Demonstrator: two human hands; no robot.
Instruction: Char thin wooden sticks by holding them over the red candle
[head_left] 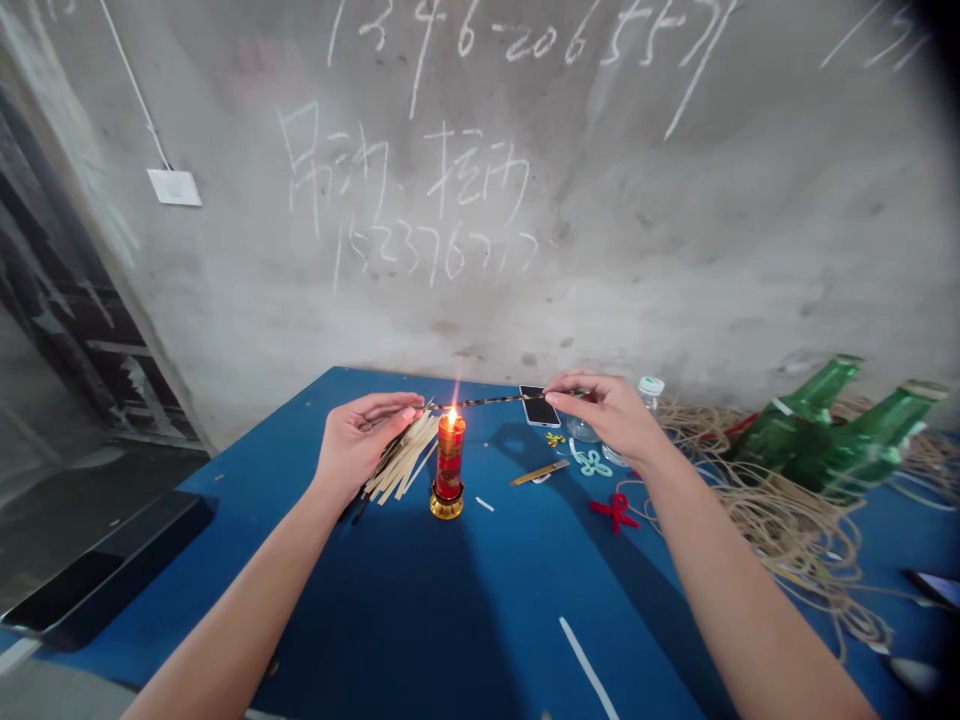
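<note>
A thin dark stick with lighter bands point(491, 401) stretches level between my two hands. My left hand point(367, 430) pinches one end of it, and my right hand point(600, 405) pinches the other. Just below the stick burns a red candle point(450, 460) on a gold base, its flame at or very near the stick. A bundle of pale flat strips point(401, 460) lies beside the candle, partly behind my left hand, with some dark sticks along its edge.
Green bottles point(817, 420) and tangled cord point(780, 530) cover the right side. A phone point(538, 408), a clear bottle point(651, 390), a red twisted shape point(616, 512) and a short ruler-like strip point(538, 473) lie near my right hand. A black box point(112, 565) sits at the left edge.
</note>
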